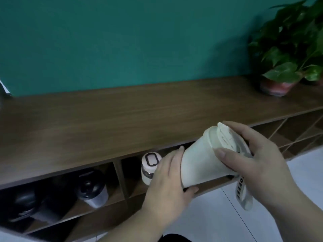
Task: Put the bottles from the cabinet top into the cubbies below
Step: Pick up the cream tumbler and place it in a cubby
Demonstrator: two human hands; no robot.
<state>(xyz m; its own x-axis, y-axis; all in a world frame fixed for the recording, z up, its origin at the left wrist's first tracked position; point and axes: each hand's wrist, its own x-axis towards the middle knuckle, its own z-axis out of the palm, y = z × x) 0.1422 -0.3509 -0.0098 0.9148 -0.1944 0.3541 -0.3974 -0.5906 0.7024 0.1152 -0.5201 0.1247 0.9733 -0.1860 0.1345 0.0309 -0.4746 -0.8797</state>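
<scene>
A cream bottle (201, 159) with a lid and a hanging wrist strap (242, 193) is tilted in front of the middle cubby, base down-left, lid up-right. My left hand (167, 186) grips its lower end. Around the lid end closes my right hand (258, 158). Inside that same cubby stands a small pale pink bottle (148, 168) with a black-ringed cap. The cubby to the left holds a dark-capped grey bottle (92, 191) and further dark bottles (24, 205). The wooden cabinet top (122, 119) carries no bottles in view.
A potted green plant (288, 58) stands at the far right of the cabinet top against the teal wall. Diagonal wooden dividers (286, 135) fill the right cubbies. A pale tiled floor (227, 220) lies below the cabinet.
</scene>
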